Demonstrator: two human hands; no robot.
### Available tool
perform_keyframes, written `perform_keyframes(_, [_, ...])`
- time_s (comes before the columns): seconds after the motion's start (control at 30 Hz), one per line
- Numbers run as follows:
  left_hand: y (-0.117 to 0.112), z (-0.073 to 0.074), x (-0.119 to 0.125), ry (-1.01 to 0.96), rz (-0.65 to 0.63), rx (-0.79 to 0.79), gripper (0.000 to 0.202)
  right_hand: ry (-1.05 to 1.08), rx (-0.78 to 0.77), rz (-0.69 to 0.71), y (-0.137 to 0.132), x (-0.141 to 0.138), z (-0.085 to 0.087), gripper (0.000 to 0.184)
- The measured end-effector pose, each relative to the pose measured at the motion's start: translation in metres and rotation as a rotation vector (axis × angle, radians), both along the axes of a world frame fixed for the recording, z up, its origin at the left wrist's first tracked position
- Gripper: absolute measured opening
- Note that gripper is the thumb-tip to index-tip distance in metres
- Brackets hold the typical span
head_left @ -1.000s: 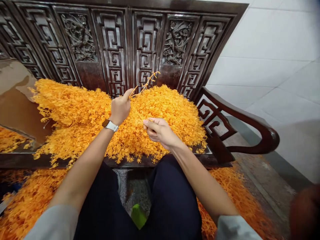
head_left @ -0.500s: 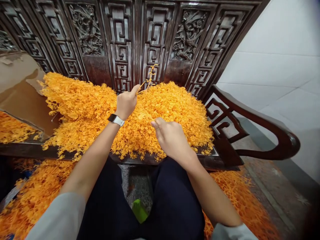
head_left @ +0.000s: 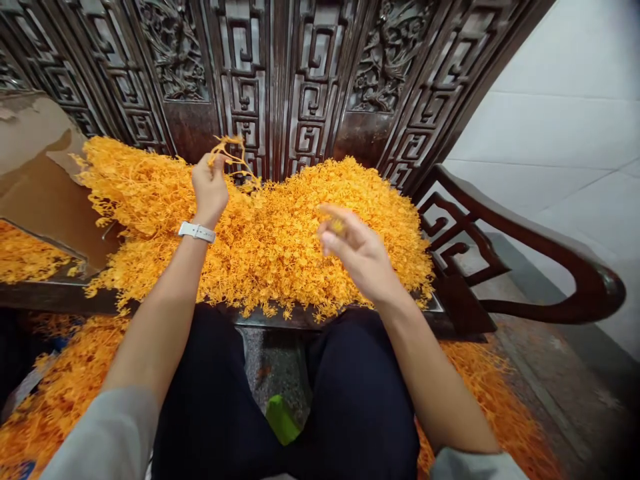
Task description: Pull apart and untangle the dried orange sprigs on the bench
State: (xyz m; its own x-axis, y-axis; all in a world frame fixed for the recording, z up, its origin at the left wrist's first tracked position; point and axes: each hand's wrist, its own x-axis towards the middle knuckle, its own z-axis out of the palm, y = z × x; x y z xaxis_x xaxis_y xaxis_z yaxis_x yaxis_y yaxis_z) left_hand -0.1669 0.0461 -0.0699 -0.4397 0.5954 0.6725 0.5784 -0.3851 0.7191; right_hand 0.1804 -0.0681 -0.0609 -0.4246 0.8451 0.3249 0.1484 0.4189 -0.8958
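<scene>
A thin, branching orange plastic sprig (head_left: pixel 235 152) is pinched in my left hand (head_left: pixel 210 187), above the left part of a big heap of orange artificial foliage (head_left: pixel 280 260). My right hand (head_left: pixel 360 250) hovers over the heap's right side, smeared by motion. Its thumb and index finger stand apart. A small yellow patch shows between them; whether it is a loose bit or the heap behind cannot be made out. My left wrist wears a watch with a white strap (head_left: pixel 197 232).
The heap lies on a dark wooden bench (head_left: pixel 280 319) with a carved backrest (head_left: pixel 277 80) and a curved armrest (head_left: pixel 550 267) at right. A torn cardboard box (head_left: pixel 45 180) stands at left. More orange foliage (head_left: pixel 65 387) is on the floor. Something green (head_left: pixel 283 420) shows between my legs.
My left hand has moved left with the sprig, which now bends over to the right. My right hand has shifted a little right and up, and its closed fingers have spread.
</scene>
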Motion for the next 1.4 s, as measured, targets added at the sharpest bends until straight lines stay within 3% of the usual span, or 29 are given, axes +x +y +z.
perform_keyframes(0.1, [0.001,0.004,0.045,-0.060,-0.117,0.019,0.043,-0.094,0.003,-0.343,0.040,-0.004,-0.021,0.100])
perform_keyframes(0.17, [-0.005,0.008,0.077,-0.162,-0.215,-0.011,0.047,-0.130,-0.081,-0.368,0.050,-0.008,-0.028,0.109])
perform_keyframes(0.33, [-0.032,0.013,0.140,-0.318,-0.447,-0.188,0.056,0.204,-0.262,-0.272,0.044,-0.015,-0.028,0.091])
perform_keyframes(0.47, [-0.051,0.016,0.164,-0.342,-0.609,-0.315,0.067,0.414,-0.390,-0.150,0.043,-0.013,-0.024,0.041])
perform_keyframes(0.53, [-0.059,0.019,0.167,-0.237,-0.669,-0.366,0.065,0.506,-0.412,-0.175,0.045,-0.009,-0.023,0.029])
perform_keyframes(0.67, [-0.069,0.022,0.161,0.045,-0.751,-0.418,0.051,0.645,-0.448,-0.267,0.048,-0.003,-0.022,0.021])
perform_keyframes(0.8, [-0.067,0.020,0.153,0.162,-0.760,-0.462,0.041,0.708,-0.513,-0.220,0.050,0.001,-0.019,0.050])
perform_keyframes(0.87, [-0.063,0.018,0.149,0.195,-0.736,-0.450,0.042,0.746,-0.558,-0.153,0.050,0.003,-0.017,0.056])
perform_keyframes(0.97, [-0.058,0.018,0.141,0.218,-0.689,-0.433,0.047,0.778,-0.613,-0.080,0.050,0.005,-0.013,0.043])
perform_keyframes(1.07, [-0.057,0.021,0.132,0.255,-0.683,-0.422,0.048,0.760,-0.629,-0.123,0.051,0.005,-0.015,0.029])
perform_keyframes(1.17, [-0.057,0.024,0.128,0.308,-0.687,-0.417,0.048,0.731,-0.528,-0.213,0.056,0.003,-0.023,0.039])
perform_keyframes(1.3, [-0.048,0.015,0.124,0.390,-0.676,-0.420,0.041,0.733,-0.335,-0.340,0.059,-0.001,-0.030,0.034])
perform_keyframes(1.4, [-0.028,-0.001,0.104,0.473,-0.502,-0.352,0.040,0.695,-0.065,-0.437,0.047,0.005,-0.017,0.033])
